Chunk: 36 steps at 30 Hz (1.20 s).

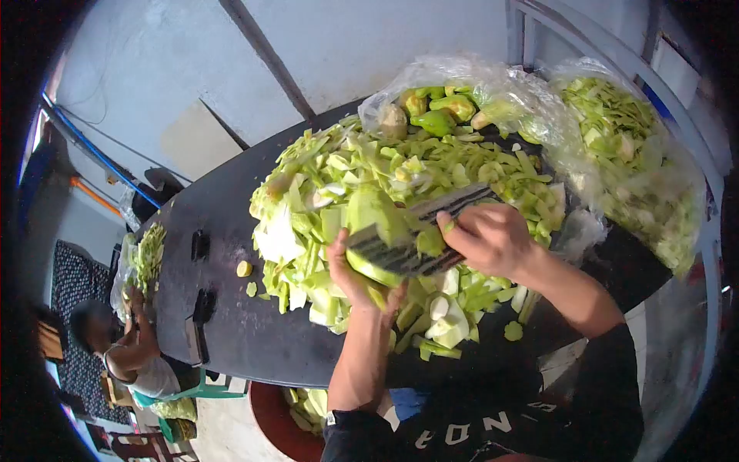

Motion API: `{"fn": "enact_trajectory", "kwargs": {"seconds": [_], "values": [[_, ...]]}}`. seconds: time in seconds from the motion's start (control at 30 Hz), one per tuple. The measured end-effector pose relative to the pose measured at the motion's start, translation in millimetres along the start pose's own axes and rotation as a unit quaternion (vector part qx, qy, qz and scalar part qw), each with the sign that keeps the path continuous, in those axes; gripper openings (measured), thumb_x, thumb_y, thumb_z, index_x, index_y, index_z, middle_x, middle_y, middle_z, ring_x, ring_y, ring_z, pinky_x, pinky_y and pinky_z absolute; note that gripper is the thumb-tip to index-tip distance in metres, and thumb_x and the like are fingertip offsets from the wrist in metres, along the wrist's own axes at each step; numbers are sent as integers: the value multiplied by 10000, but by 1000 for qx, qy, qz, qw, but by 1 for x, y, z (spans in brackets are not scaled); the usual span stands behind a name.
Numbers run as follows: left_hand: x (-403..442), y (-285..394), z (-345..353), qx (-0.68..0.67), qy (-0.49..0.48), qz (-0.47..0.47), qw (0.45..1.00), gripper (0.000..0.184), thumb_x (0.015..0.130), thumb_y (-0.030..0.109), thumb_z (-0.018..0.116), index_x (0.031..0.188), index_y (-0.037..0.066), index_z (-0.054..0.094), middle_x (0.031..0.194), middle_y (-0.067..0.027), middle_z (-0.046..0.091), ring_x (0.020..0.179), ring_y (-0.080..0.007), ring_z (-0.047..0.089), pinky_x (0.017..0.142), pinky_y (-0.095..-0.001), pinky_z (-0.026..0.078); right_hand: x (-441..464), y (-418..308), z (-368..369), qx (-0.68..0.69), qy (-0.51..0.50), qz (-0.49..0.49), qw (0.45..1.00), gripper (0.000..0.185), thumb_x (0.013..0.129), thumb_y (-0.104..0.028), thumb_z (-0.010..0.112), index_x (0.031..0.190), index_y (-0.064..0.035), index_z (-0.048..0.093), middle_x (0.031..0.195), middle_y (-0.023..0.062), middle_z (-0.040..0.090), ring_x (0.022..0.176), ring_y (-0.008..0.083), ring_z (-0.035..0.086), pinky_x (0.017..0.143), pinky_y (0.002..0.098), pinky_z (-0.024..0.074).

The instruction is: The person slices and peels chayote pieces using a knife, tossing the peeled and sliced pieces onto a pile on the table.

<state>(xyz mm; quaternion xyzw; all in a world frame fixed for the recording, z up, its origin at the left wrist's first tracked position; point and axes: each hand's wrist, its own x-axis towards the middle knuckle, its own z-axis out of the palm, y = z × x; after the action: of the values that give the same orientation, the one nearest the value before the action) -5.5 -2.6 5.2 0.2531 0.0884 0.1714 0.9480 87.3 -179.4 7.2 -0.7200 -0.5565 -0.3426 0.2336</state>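
My left hand cradles a large peeled pale green fruit from below, fingers curled around it. My right hand is closed around the end of what looks like a knife, smeared by motion into dark and light streaks. The streaks cross in front of the fruit; whether the blade touches it I cannot tell. Beneath and around both hands spreads a big heap of cut green pieces, some flat slices, some chunks.
Whole green fruits lie behind the heap, beside clear plastic. A large plastic bag of cut pieces stands at right. The dark table curves leftward, where another person sits by more strips. Below its edge is a red tub.
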Motion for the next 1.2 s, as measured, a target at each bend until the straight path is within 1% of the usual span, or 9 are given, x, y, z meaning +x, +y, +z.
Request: {"fn": "enact_trajectory", "kwargs": {"seconds": [0.13, 0.27, 0.43, 0.6, 0.77, 0.87, 1.1, 1.13, 1.2], "values": [[6, -4, -6, 16, -62, -46, 997, 638, 846, 482, 486, 1324, 59, 485, 1196, -163, 596, 1042, -325, 604, 863, -482, 504, -5, 23, 12, 1, -163, 255, 953, 157, 815, -71, 562, 972, -61, 559, 752, 159, 656, 680, 379, 654, 562, 464, 520], [14, -3, -6, -53, -72, -28, 996, 604, 903, 487, 466, 1332, 62, 475, 1218, -158, 585, 1089, -319, 584, 903, -501, 486, -4, 21, 7, 19, -145, 271, 951, 180, 806, -97, 604, 975, -62, 554, 741, 163, 654, 672, 383, 649, 551, 462, 522], [17, -2, -5, -57, 68, 3, 996, 601, 931, 529, 458, 1306, 62, 505, 1223, -150, 586, 1081, -296, 576, 951, -444, 457, 0, 8, 3, -4, -52, 135, 989, 163, 783, -89, 616, 944, -66, 604, 668, 89, 601, 596, 279, 633, 502, 386, 507], [15, -1, -18, 32, 4, -10, 999, 604, 892, 538, 490, 1263, 64, 539, 1157, -139, 621, 1051, -300, 592, 917, -429, 480, 4, -14, 3, -47, 60, -100, 992, 119, 738, -97, 637, 854, -67, 639, 589, -42, 458, 536, 97, 527, 448, 230, 427], [18, 0, -19, 8, -28, -10, 1000, 556, 904, 489, 495, 1258, 63, 539, 1145, -130, 628, 1017, -296, 613, 883, -417, 506, 5, -15, 1, -37, 39, -103, 993, 140, 735, -88, 631, 871, -55, 628, 577, -21, 482, 526, 127, 553, 451, 261, 453], [15, 3, -7, -70, 30, 3, 997, 505, 898, 431, 523, 1241, 61, 555, 1135, -114, 634, 1006, -277, 628, 881, -406, 520, -6, 9, 18, 5, -12, 82, 997, 158, 724, -55, 617, 882, -53, 619, 629, 44, 588, 561, 246, 625, 463, 359, 498], [19, -2, -20, 8, 4, 10, 1000, 574, 857, 478, 540, 1253, 63, 541, 1116, -139, 629, 1017, -310, 611, 908, -435, 498, 4, -4, -8, 57, -11, -15, 998, 229, 709, -37, 630, 937, -56, 639, 614, 36, 574, 556, 243, 619, 460, 373, 486], [20, 0, -21, 32, -83, -15, 996, 590, 845, 489, 536, 1260, 70, 532, 1113, -153, 625, 1001, -324, 616, 891, -480, 499, 4, -5, -10, 63, -15, -27, 998, 187, 724, -50, 632, 910, -61, 623, 625, 54, 587, 562, 265, 620, 462, 391, 484], [14, 2, -14, 17, -71, -38, 997, 583, 842, 477, 539, 1261, 73, 528, 1113, -154, 624, 996, -323, 618, 865, -510, 505, -2, 5, 4, 54, -29, 44, 997, 165, 730, -52, 626, 894, -62, 604, 632, 66, 589, 576, 285, 623, 473, 400, 488]]}}
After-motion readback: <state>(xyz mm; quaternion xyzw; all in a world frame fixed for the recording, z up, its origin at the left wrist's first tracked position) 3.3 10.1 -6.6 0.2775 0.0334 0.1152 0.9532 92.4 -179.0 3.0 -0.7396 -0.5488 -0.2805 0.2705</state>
